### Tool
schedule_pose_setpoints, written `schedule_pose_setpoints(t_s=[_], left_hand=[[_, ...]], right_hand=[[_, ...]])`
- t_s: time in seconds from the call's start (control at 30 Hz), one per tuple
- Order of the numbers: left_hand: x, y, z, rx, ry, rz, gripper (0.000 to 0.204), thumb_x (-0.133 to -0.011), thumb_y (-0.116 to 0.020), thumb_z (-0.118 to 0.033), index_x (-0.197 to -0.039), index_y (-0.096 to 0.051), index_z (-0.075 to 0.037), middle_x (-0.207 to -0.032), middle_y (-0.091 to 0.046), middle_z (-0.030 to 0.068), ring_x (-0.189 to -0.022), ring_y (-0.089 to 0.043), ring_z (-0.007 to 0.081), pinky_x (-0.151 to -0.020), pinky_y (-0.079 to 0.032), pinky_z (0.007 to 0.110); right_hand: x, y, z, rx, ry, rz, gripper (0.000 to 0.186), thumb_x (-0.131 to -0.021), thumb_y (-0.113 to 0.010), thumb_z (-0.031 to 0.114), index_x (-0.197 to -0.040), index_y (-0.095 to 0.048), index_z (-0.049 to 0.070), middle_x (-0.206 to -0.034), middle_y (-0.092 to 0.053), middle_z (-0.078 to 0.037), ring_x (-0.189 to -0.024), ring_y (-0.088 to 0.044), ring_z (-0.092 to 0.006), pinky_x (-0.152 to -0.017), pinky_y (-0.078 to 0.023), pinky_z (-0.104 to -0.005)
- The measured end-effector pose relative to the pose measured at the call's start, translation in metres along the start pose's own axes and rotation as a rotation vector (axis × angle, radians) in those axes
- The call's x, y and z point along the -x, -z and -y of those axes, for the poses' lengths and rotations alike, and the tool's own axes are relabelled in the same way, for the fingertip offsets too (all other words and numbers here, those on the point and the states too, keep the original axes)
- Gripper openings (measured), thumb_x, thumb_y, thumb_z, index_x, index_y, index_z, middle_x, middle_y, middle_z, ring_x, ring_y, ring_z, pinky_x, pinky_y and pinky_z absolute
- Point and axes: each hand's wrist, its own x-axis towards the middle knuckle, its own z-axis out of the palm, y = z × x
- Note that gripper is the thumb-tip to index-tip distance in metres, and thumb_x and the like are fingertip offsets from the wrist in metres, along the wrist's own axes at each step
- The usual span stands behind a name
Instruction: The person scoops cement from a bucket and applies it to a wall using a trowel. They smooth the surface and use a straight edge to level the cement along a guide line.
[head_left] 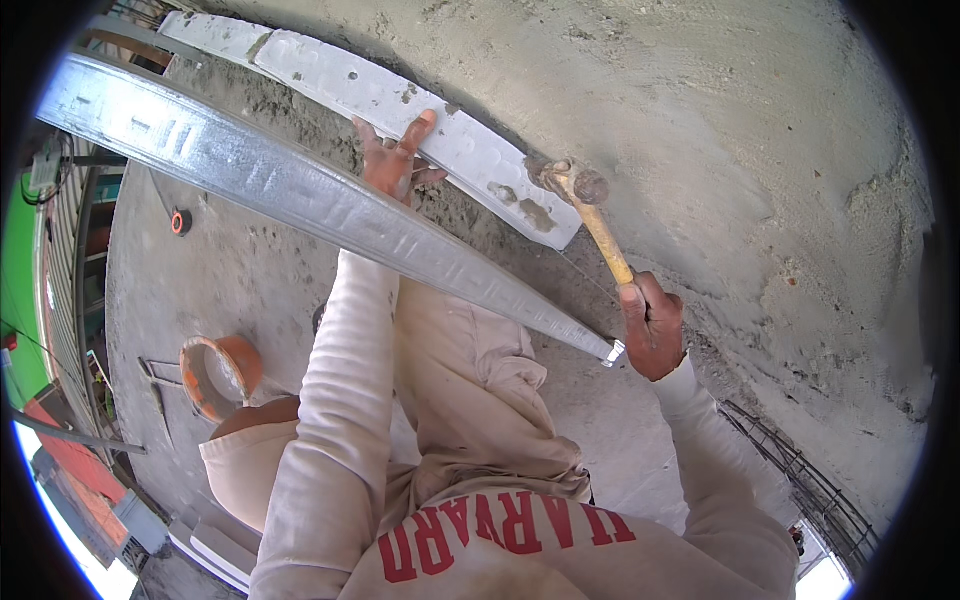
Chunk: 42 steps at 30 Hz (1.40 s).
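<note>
My right hand (653,326) is wrapped around the yellow wooden handle of a hammer (606,243). The hammer's thick, mortar-smeared head is beside the near end of a white block (370,88); whether they touch, I cannot tell. This block lies along the foot of the grey wall, with a second white block (222,36) beyond it. My left hand (393,160) has its fingers spread at the block's left edge, one fingertip on its top face. A long silver metal channel (300,190) slants across the view and covers part of my left wrist.
A rough plastered wall (740,130) rises along the right. On the floor at left are an orange bucket (243,365), a thin metal-framed tool (152,372) and an orange-and-black round object (181,222). Steel rebar (800,475) lies at lower right, white blocks (222,552) at lower left.
</note>
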Motion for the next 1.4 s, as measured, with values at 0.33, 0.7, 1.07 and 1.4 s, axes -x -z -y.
schedule_pose_setpoints(t_s=[0.33,0.7,1.07,1.4], left_hand=[[0.0,-0.001,-0.002,-0.024,0.055,-0.003,0.14,-0.093,-0.087,-0.028,-0.167,0.031,-0.01,-0.151,-0.054,0.0263,-0.117,-0.072,0.0409,-0.087,-0.068,0.052],[-0.003,0.001,0.0,-0.046,0.051,-0.025,0.14,-0.093,-0.088,-0.03,-0.167,0.03,-0.01,-0.148,-0.057,0.0273,-0.111,-0.075,0.0369,-0.079,-0.07,0.048],[-0.043,0.034,0.03,-0.022,0.096,-0.152,0.13,-0.086,-0.084,-0.062,-0.172,0.012,-0.043,-0.168,-0.037,0.0276,-0.139,-0.056,0.0503,-0.093,-0.063,0.069],[-0.025,0.014,0.003,-0.143,0.054,-0.315,0.122,-0.093,-0.08,-0.052,-0.175,0.007,-0.027,-0.159,-0.05,0.0303,-0.129,-0.066,0.0442,-0.081,-0.067,0.052]], right_hand=[[0.001,-0.01,0.001,0.052,0.023,-0.023,0.022,-0.109,-0.064,0.02,-0.095,-0.06,0.003,-0.066,-0.058,-0.019,-0.052,-0.056,-0.0402,-0.054,-0.046,-0.044],[-0.049,-0.031,-0.003,0.186,0.084,0.012,0.029,-0.111,-0.063,0.023,-0.092,-0.059,0.001,-0.061,-0.053,-0.017,-0.049,-0.054,-0.027,-0.053,-0.043,-0.0406],[-0.135,-0.082,0.114,-0.089,0.184,0.118,0.043,-0.115,-0.056,0.04,-0.112,-0.065,-0.002,-0.082,-0.062,-0.002,-0.074,-0.053,-0.0085,-0.067,-0.044,-0.0278],[-0.248,-0.122,0.239,-0.012,0.136,0.404,0.046,-0.116,-0.054,0.044,-0.102,-0.065,0.001,-0.08,-0.058,-0.008,-0.079,-0.059,-0.0182,-0.074,-0.049,-0.0375]])
